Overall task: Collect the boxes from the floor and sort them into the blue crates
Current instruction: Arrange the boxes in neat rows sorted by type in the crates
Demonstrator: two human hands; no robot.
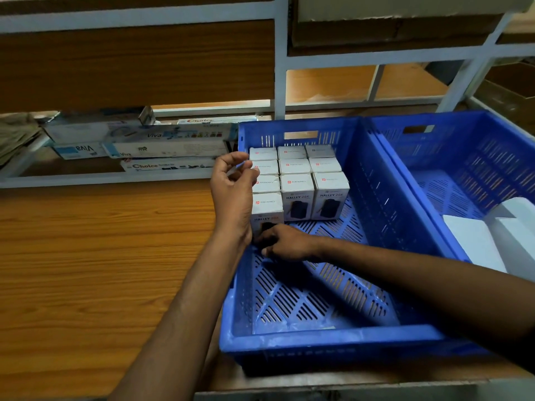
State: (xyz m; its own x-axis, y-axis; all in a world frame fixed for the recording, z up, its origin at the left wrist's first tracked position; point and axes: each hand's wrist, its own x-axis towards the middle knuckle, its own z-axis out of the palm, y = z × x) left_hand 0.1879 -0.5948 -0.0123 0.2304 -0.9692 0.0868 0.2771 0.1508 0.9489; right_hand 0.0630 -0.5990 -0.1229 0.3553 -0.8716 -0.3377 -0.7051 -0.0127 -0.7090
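White printed cardboard boxes (298,195) stand packed in rows at the 11 o'clock corner of the blue slotted plastic crate (385,204) on the wood-grain bench (101,256). Right hand (286,244) has its fingers curled against the base of the nearest box (267,208); can't tell if it's gripping. Left hand (233,192) is raised at the crate's 9 o'clock wall, loosely curled, holding nothing. A second blue crate (463,157) sits at 3 o'clock.

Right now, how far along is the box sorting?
Done: about ten boxes stand packed in three columns at the far end of the left crate; the right crate holds a few plain white boxes. In hand: the right hand touches the nearest box, seemingly squaring it up; the left hand hovers, holding nothing. Left: both crates have room; the floor is out of view, so what remains is unknown.
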